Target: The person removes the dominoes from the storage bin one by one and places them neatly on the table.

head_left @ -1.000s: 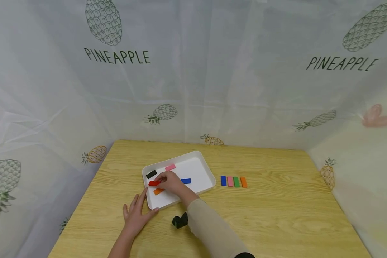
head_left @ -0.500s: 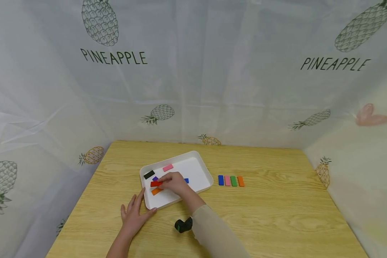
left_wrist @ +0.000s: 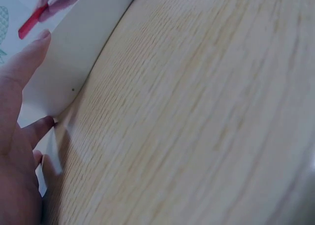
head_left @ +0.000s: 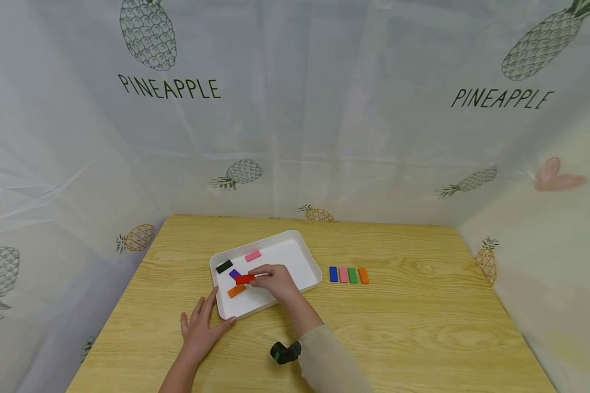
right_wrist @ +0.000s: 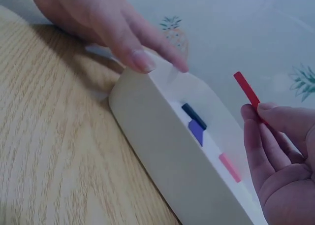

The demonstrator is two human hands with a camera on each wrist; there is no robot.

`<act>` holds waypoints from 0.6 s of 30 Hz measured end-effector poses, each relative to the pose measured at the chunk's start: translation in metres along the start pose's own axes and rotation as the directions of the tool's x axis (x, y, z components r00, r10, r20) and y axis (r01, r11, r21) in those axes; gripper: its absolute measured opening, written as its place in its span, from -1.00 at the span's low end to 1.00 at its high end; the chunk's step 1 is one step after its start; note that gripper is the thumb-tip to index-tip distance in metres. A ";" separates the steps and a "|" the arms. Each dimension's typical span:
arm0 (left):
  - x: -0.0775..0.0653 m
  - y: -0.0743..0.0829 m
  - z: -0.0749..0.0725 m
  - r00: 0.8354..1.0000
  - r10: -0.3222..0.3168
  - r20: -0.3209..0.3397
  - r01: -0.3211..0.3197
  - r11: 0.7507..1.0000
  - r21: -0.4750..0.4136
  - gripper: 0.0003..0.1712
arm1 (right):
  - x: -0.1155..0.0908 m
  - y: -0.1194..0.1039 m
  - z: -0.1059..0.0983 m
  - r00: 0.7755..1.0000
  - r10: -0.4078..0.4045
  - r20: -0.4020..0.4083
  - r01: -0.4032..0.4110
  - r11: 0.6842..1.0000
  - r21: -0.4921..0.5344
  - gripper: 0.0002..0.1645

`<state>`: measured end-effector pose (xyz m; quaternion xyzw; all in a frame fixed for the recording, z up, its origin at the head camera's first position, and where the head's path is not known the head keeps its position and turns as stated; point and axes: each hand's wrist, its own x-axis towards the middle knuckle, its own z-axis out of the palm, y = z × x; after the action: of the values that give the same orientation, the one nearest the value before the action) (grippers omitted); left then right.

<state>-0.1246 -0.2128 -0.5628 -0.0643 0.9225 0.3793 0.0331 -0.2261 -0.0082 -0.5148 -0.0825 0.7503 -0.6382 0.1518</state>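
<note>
My right hand (head_left: 277, 281) pinches a red flat block (head_left: 244, 279) between thumb and fingers, above the white tray (head_left: 297, 259). In the right wrist view the red block (right_wrist: 247, 90) sticks out from the fingertips, raised over the tray wall. My left hand (head_left: 199, 331) has its fingers spread, with fingertips against the tray's near left corner. On the tray floor lie a black block (head_left: 224, 266), a purple block (head_left: 234, 274), an orange block (head_left: 236, 290) and a pink block (head_left: 253, 255). The red block partly overlaps the purple one in the head view.
Right of the tray, a blue block (head_left: 333, 274), a pink block (head_left: 343, 274), a green block (head_left: 353, 275) and an orange block (head_left: 363, 275) stand side by side on the wooden table (head_left: 413, 327). A black device (head_left: 285, 353) shows at the right wrist. Pineapple-print curtains surround the table.
My right hand has lifted the red block and drawn it rightward, uncovering the purple block. A blue block in the tray is now hidden behind that hand. My left hand stays at the corner.
</note>
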 end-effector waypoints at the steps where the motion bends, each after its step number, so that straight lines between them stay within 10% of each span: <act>1: 0.000 0.000 0.000 1.000 -0.001 0.002 0.001 1.000 -0.001 0.11 | -0.002 -0.001 -0.001 1.000 -0.001 -0.009 0.001 1.000 0.009 -0.77; 18: 0.001 -0.001 0.003 1.000 -0.008 -0.004 0.008 1.000 0.001 0.14 | -0.022 -0.002 -0.030 0.999 0.007 -0.040 0.003 0.970 0.243 -0.62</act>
<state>-0.1255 -0.2117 -0.5659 -0.0688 0.9224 0.3787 0.0331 -0.2156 0.0268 -0.5060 -0.0499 0.6695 -0.7266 0.1463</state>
